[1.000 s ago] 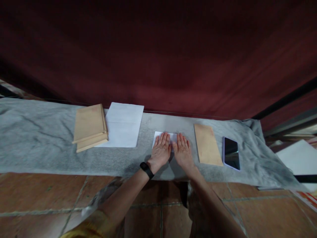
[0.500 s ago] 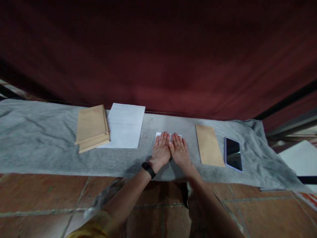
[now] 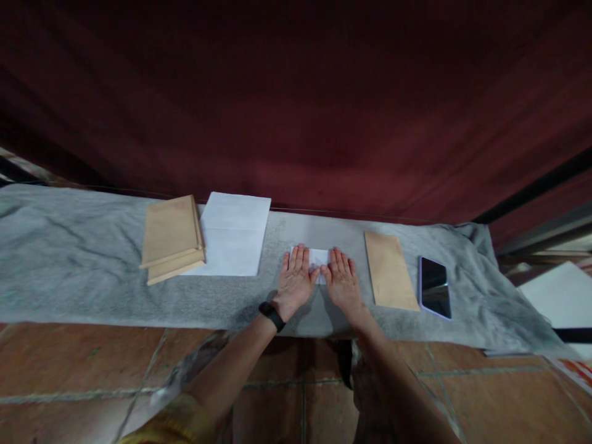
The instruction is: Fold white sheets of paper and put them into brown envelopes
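A small folded white paper (image 3: pixel 320 258) lies flat on the grey cloth, partly covered by both hands. My left hand (image 3: pixel 296 277), with a black band at the wrist, rests palm down on the paper's left side, fingers stretched forward. On its right side my right hand (image 3: pixel 343 279) lies flat in the same way. Between them the thumbs come close together over the paper, whose middle shows. Neither hand grasps anything. To the right of my right hand lies a single brown envelope (image 3: pixel 391 271).
At left, several brown envelopes (image 3: pixel 171 231) are stacked, overlapping larger white sheets (image 3: pixel 234 237) with a crease across. A phone (image 3: pixel 435 287) lies right of the single envelope. Grey cloth (image 3: pixel 92 265) covers the long narrow surface. A dark red curtain (image 3: pixel 296 123) hangs behind it.
My hands have slid apart, the left one to the left and the right one to the right. More of the white paper shows between them.
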Demonstrator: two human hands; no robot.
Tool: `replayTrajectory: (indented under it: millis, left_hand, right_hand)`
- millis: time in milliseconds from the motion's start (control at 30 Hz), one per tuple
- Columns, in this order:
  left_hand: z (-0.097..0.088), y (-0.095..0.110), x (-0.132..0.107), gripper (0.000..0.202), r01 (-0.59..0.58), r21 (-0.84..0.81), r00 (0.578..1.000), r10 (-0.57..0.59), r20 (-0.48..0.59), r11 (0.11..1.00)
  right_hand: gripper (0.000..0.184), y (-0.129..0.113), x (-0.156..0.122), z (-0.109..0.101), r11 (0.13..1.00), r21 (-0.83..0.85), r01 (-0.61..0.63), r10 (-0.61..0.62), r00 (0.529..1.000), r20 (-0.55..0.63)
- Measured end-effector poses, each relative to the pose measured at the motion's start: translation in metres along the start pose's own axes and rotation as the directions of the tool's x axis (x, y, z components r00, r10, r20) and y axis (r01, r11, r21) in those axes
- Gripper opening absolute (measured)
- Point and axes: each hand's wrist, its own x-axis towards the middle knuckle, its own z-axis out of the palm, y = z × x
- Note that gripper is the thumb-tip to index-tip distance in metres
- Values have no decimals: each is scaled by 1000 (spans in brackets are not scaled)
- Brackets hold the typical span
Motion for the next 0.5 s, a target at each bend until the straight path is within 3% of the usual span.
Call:
replayTrajectory:
  millis: [333,500]
  left_hand:
    - [-3,-8,-6,78,-21,27,1000,21,10,999]
    - [-2,-10,-7,81,-19,26,1000,19,18,999]
  right_hand:
    - [57,16,-8,3,1000,-21,11,-12,998,-60]
    - [56,26,-11,3,1000,-19,-2,1,999,-35]
